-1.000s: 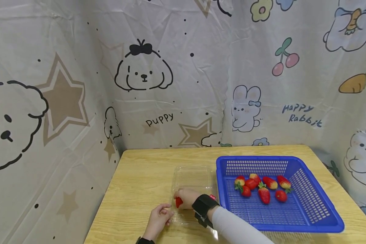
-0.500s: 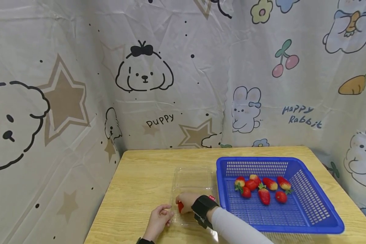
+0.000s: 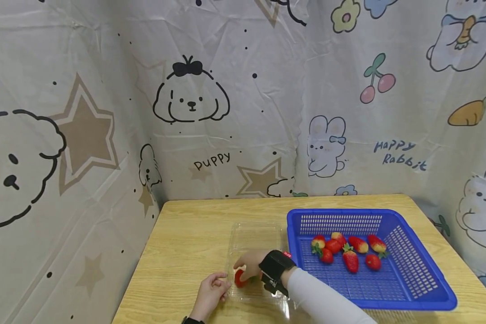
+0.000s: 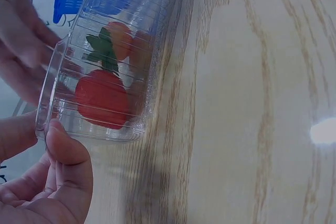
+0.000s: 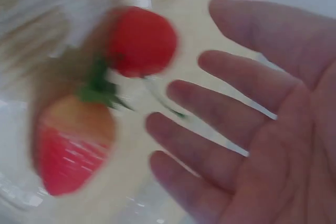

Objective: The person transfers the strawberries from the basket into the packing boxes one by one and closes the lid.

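A clear plastic box (image 3: 257,234) lies open on the wooden table (image 3: 194,234), left of a blue basket (image 3: 340,210). My left hand (image 3: 212,288) pinches the box's near corner, with the thumb (image 4: 68,156) against its wall (image 4: 152,77). Two strawberries lie inside: a red one (image 4: 102,98) and a paler one (image 4: 123,38). My right hand (image 3: 249,263) hovers just over them with fingers spread and straight (image 5: 236,145), holding nothing. The red strawberry (image 5: 142,40) and the paler one (image 5: 73,150) lie apart from its fingertips.
The blue basket holds several strawberries (image 3: 350,258) and fills the table's right half. Cartoon-printed cloth (image 3: 190,99) hangs behind and at both sides. Bare wood (image 3: 186,216) lies behind and left of the box.
My right hand held a strawberry in its fingers over the box a second ago. Now the strawberry lies in the box and the hand has opened. The left hand has stayed put.
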### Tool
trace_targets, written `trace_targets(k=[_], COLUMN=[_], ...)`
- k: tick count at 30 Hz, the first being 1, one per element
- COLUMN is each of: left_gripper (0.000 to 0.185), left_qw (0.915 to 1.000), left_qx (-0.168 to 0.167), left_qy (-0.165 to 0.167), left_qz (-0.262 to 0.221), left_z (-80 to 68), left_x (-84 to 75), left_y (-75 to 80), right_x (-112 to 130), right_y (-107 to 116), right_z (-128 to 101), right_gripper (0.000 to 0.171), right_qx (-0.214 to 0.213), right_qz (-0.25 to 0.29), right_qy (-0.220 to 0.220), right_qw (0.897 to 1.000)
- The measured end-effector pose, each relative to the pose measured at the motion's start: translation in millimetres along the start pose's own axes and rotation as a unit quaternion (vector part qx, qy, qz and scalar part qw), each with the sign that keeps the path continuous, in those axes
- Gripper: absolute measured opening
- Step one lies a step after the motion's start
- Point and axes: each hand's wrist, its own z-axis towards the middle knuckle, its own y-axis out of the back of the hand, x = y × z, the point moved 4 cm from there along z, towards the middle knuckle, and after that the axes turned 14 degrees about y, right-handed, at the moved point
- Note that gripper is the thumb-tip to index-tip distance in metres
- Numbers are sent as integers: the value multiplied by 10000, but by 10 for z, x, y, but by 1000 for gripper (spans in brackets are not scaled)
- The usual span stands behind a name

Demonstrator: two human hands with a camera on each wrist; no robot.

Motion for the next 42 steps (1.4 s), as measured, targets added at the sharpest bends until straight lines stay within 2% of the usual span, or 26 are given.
trace_targets(k=[3, 6, 9, 12, 15, 19, 22, 24, 28, 32, 37, 42], left_gripper=[35, 35, 35, 36, 36, 35, 35, 35, 34, 35, 35, 36], left_qw=[10000, 10000, 10000, 10000, 10000, 10000, 10000, 10000, 10000, 10000, 10000, 10000], left_qx=[-5, 5, 18, 14, -14, -32, -41, -42, -17, 5, -30, -24], left_qy=[12, -45, -83, -63, -19, 40, 75, 69, 2, -61, -56, 30], left_qz=[-25, -24, -17, -2, 25, 29, 28, 37, 4, -6, 62, 49], left_z=[-2, -4, -6, -4, -10, -15, -12, -7, 3, -4, -7, -7], left_x=[6, 10, 10, 7, -4, -18, -21, -21, -17, -19, -24, -15], left_y=[-4, -6, -8, -3, 4, 12, 11, 10, 8, 7, 8, 3], right_x=[33, 26, 1, -36, -92, -221, -378, -506, -755, -953, -1202, -1392], right_y=[169, 379, 632, 884, 1086, 1224, 1219, 1177, 1044, 892, 658, 424], right_z=[-82, -179, -304, -481, -681, -923, -1070, -1149, -1287, -1415, -1555, -1626], right_gripper=[41, 43, 43, 45, 50, 53, 58, 62, 68, 68, 66, 59], right_qx=[-5, -230, -684, -1393, -2257, -3397, -3973, -4199, -4372, -4317, -3868, -3090], right_qz=[257, 293, 285, 286, 366, 197, 32, -64, -63, 58, 242, 452], right_qy=[0, 74, 301, 532, 667, 720, 634, 462, 27, -394, -1111, -1775], right_qw=[9997, 9993, 9968, 9884, 9712, 9376, 9155, 9064, 8994, 9011, 9151, 9333])
